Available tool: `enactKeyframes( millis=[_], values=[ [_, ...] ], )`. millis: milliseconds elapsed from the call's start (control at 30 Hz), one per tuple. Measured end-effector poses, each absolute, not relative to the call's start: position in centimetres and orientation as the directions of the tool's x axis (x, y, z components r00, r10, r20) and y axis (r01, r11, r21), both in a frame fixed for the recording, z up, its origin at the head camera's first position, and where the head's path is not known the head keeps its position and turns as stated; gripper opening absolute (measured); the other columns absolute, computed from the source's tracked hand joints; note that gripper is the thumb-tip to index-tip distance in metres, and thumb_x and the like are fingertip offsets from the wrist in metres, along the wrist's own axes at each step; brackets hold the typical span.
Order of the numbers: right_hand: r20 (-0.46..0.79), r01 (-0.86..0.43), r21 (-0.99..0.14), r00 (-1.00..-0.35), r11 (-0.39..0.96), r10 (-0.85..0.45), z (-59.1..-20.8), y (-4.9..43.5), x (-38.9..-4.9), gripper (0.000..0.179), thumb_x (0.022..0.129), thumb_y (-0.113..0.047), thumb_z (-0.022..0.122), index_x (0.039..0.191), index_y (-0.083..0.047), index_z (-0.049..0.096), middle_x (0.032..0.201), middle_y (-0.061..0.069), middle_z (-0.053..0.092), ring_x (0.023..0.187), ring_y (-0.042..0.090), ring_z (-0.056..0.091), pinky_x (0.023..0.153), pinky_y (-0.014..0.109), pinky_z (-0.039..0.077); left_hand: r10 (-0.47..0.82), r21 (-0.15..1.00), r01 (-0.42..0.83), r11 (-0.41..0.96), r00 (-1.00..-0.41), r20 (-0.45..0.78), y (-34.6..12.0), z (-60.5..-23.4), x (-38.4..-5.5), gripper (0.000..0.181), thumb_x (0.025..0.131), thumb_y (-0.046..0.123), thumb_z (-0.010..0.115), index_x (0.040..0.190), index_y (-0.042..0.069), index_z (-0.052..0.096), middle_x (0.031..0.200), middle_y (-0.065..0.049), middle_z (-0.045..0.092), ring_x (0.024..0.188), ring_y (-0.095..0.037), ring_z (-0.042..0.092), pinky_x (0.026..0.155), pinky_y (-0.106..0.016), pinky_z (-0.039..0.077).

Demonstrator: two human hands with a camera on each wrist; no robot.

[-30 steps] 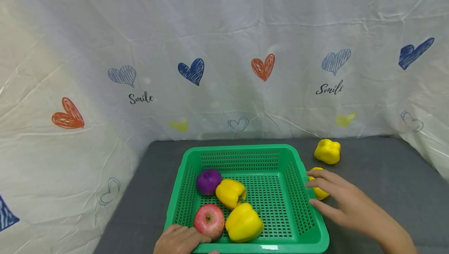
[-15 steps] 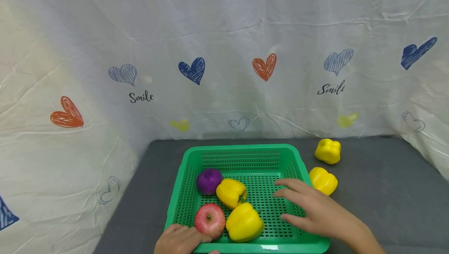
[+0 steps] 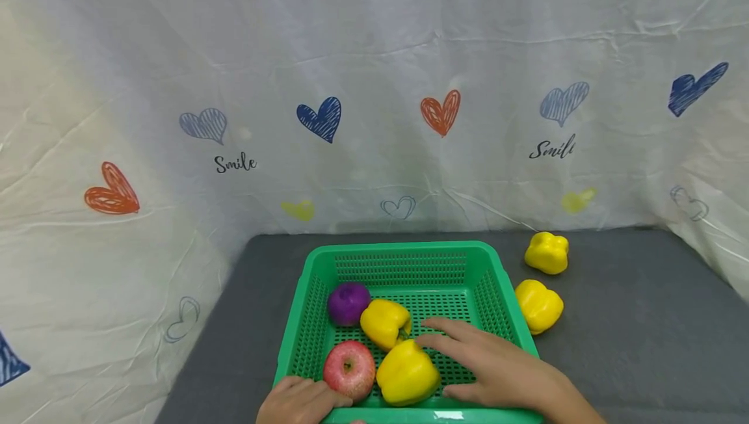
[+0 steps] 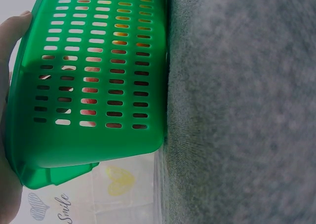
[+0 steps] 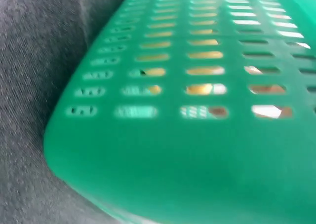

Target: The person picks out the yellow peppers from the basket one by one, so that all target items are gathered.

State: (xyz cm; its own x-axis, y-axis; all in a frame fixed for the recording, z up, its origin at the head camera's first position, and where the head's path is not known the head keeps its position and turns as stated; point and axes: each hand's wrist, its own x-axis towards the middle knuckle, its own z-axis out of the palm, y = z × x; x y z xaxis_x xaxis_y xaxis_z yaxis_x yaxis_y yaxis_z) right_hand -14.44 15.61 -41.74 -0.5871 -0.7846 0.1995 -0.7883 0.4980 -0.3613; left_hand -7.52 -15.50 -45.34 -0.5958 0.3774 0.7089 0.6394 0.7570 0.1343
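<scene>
A green plastic basket (image 3: 374, 415) holds a purple round fruit or vegetable (image 3: 348, 304), a red apple (image 3: 346, 371) and two yellow bell peppers, one behind (image 3: 383, 323) and one at the front (image 3: 404, 377). My left hand (image 3: 301, 403) grips the basket's rim at the near left corner, beside the apple. In the left wrist view that hand (image 4: 7, 46) lies along the rim. Inside the basket, my right hand (image 3: 497, 369) has its fingers spread at the right side of the front pepper, holding nothing. The right wrist view shows mostly the perforated basket wall (image 5: 173, 155), blurred.
Two more yellow bell peppers lie right of the basket, a far one (image 3: 547, 253) and a nearer one (image 3: 539, 307) close to its wall. Dark grey cloth (image 3: 632, 320) covers the table. A white curtain (image 3: 374, 40) printed with hearts hangs behind.
My right hand has moved left from the nearer outside pepper, over the basket's right rim, to the front pepper inside. That outside pepper is now uncovered. The left hand has stayed put.
</scene>
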Motion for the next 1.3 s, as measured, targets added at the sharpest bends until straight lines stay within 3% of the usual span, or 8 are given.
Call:
enactKeyframes(
  millis=[333,500,667,833,1033,1200,1300],
  values=[
    [0.178,-0.827,-0.413,-0.484,0.381,-0.857,-42.14,14.96,-14.76,0.068,0.08,-0.026,0.07,0.138,-0.025,0.034,0.141,-0.005,0.033,0.125,0.013,0.035,0.09,0.037,0.041,0.383,0.141,0.622,0.77,-0.627,0.678,-15.58,-45.32,-7.54,0.02,0.071,0.05,0.07,0.083,0.038,0.061,0.078,0.029,0.052,0.065,0.009,0.045,0.067,-0.012,0.032],
    [0.179,-0.817,-0.411,-0.507,0.404,-0.843,-42.42,15.04,-14.65,0.059,0.08,-0.03,0.07,0.131,-0.025,0.041,0.137,-0.005,0.035,0.119,0.013,0.039,0.089,0.035,0.042,0.386,0.139,0.653,0.745,-0.592,0.708,-15.48,-45.42,-7.75,0.02,0.07,0.048,0.071,0.082,0.035,0.062,0.077,0.027,0.053,0.065,0.009,0.046,0.066,-0.013,0.033],
    [0.111,-0.746,-0.505,-0.555,0.434,-0.825,-42.3,15.17,-14.65,0.059,0.083,-0.037,0.065,0.132,-0.024,0.036,0.135,-0.009,0.038,0.118,0.01,0.041,0.091,0.035,0.04,0.39,0.133,0.663,0.737,-0.577,0.718,-15.43,-45.5,-7.8,0.019,0.071,0.048,0.07,0.081,0.033,0.062,0.077,0.026,0.054,0.065,0.008,0.046,0.066,-0.013,0.033],
    [0.123,-0.74,-0.543,-0.538,0.397,-0.834,-42.36,15.0,-14.94,0.058,0.082,-0.036,0.065,0.13,-0.025,0.035,0.122,-0.014,0.042,0.102,0.003,0.047,0.085,0.026,0.043,0.38,0.114,0.658,0.744,-0.558,0.738,-15.37,-45.51,-7.72,0.02,0.07,0.049,0.07,0.08,0.034,0.062,0.076,0.025,0.054,0.064,0.007,0.047,0.064,-0.015,0.034],
    [0.213,-0.8,-0.47,-0.514,0.374,-0.831,-42.49,15.04,-15.04,0.054,0.077,-0.019,0.068,0.125,-0.026,0.043,0.115,-0.01,0.039,0.094,0.003,0.044,0.078,0.019,0.042,0.388,0.115,0.653,0.749,-0.572,0.723,-15.47,-45.44,-7.67,0.02,0.071,0.05,0.069,0.082,0.035,0.062,0.077,0.025,0.054,0.065,0.007,0.047,0.066,-0.015,0.034],
    [0.293,-0.837,-0.361,-0.521,0.411,-0.802,-42.44,15.17,-15.0,0.055,0.071,-0.017,0.067,0.122,-0.028,0.05,0.117,-0.008,0.041,0.098,0.007,0.039,0.078,0.024,0.042,0.393,0.126,0.66,0.741,-0.577,0.716,-15.41,-45.32,-7.64,0.019,0.072,0.049,0.069,0.082,0.034,0.062,0.077,0.025,0.054,0.065,0.008,0.047,0.067,-0.014,0.033],
    [0.295,-0.821,-0.366,-0.549,0.438,-0.782,-42.38,15.19,-14.93,0.056,0.072,-0.017,0.065,0.124,-0.028,0.048,0.118,-0.01,0.042,0.098,0.006,0.04,0.079,0.026,0.042,0.391,0.113,0.668,0.736,-0.555,0.735,-15.35,-45.32,-7.67,0.02,0.073,0.049,0.068,0.08,0.032,0.062,0.075,0.024,0.054,0.064,0.006,0.047,0.065,-0.015,0.034]
  ],
)
